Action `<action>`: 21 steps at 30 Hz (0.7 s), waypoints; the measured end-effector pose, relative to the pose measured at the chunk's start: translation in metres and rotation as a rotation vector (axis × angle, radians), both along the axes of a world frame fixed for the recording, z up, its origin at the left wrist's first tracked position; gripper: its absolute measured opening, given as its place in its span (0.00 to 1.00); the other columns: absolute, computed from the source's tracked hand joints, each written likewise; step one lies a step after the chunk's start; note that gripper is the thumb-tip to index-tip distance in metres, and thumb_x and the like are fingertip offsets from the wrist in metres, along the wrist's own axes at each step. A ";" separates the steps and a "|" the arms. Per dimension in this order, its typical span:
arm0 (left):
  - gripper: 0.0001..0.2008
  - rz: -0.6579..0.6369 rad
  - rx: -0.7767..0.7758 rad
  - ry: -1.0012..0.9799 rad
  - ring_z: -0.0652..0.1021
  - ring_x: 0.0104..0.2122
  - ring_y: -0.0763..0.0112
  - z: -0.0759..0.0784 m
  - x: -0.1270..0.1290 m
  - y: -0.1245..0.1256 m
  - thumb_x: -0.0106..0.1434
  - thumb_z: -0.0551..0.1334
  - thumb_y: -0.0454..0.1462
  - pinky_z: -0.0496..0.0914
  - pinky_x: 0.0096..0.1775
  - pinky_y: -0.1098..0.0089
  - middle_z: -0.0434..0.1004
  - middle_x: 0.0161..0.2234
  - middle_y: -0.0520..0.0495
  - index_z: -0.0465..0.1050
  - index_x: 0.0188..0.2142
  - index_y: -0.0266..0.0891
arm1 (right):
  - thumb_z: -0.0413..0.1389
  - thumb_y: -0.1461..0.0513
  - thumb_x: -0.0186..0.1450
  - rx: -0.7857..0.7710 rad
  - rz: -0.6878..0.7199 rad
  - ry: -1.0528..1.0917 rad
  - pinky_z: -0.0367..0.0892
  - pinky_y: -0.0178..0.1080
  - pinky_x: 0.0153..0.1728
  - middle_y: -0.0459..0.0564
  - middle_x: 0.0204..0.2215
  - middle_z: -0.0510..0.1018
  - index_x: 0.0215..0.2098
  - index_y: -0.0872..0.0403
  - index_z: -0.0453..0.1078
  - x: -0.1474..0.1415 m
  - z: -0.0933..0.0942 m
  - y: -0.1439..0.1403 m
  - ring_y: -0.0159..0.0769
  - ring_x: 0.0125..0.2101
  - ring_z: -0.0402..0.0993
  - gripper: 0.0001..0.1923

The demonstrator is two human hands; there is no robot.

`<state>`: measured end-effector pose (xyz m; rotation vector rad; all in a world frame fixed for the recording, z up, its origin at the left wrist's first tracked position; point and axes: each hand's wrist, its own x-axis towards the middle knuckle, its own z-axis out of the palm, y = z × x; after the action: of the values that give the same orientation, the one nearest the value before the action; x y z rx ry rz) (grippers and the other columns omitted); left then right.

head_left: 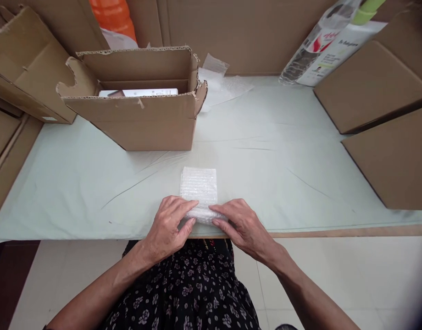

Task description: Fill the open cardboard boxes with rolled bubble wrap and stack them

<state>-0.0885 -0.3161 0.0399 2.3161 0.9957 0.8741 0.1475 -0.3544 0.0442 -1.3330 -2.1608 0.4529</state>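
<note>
A small sheet of bubble wrap (199, 185) lies flat on the pale green table cover (266, 151) near the front edge. Its near end is rolled up into a bundle (202, 214); what is inside the roll is hidden. My left hand (169, 224) grips the left end of the roll with fingers curled over it. My right hand (240, 224) pinches the right end, thumb on top.
An open cardboard box (138, 119) with a white item inside stands behind the wrap. Flat cardboard pieces lie at the left (21, 68) and right (386, 119). Loose plastic film (221, 85) and a plastic package (328, 46) sit at the back.
</note>
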 end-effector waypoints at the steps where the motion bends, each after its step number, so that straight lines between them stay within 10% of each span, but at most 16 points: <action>1: 0.16 0.010 -0.024 0.009 0.76 0.42 0.63 -0.001 0.000 0.001 0.69 0.60 0.31 0.70 0.46 0.61 0.81 0.41 0.45 0.70 0.56 0.38 | 0.53 0.59 0.74 0.019 -0.019 0.004 0.70 0.45 0.44 0.54 0.41 0.83 0.55 0.53 0.71 0.000 0.001 -0.003 0.40 0.41 0.78 0.14; 8: 0.18 0.292 -0.152 0.054 0.76 0.44 0.55 -0.006 0.007 0.017 0.67 0.62 0.40 0.71 0.48 0.53 0.78 0.44 0.40 0.73 0.55 0.37 | 0.56 0.60 0.73 0.210 -0.084 -0.212 0.68 0.48 0.44 0.57 0.48 0.82 0.51 0.53 0.73 -0.009 -0.009 0.010 0.46 0.46 0.77 0.11; 15: 0.41 0.318 -0.968 -0.667 0.76 0.56 0.57 0.007 -0.002 -0.007 0.64 0.68 0.44 0.71 0.57 0.54 0.68 0.59 0.38 0.49 0.70 0.45 | 0.55 0.56 0.73 -0.161 -0.206 0.182 0.73 0.42 0.40 0.51 0.41 0.84 0.53 0.52 0.75 -0.019 -0.008 0.013 0.39 0.38 0.79 0.14; 21: 0.47 0.394 -1.110 -0.995 0.74 0.59 0.58 0.008 0.018 -0.008 0.56 0.73 0.39 0.67 0.62 0.55 0.68 0.61 0.41 0.50 0.69 0.48 | 0.55 0.54 0.72 -0.309 -0.258 0.381 0.75 0.39 0.42 0.50 0.43 0.84 0.51 0.50 0.76 -0.027 0.002 -0.006 0.38 0.40 0.79 0.15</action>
<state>-0.0707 -0.3242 0.0478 0.6236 1.0365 1.0428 0.1207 -0.3608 0.0460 -1.5197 -1.6285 0.8822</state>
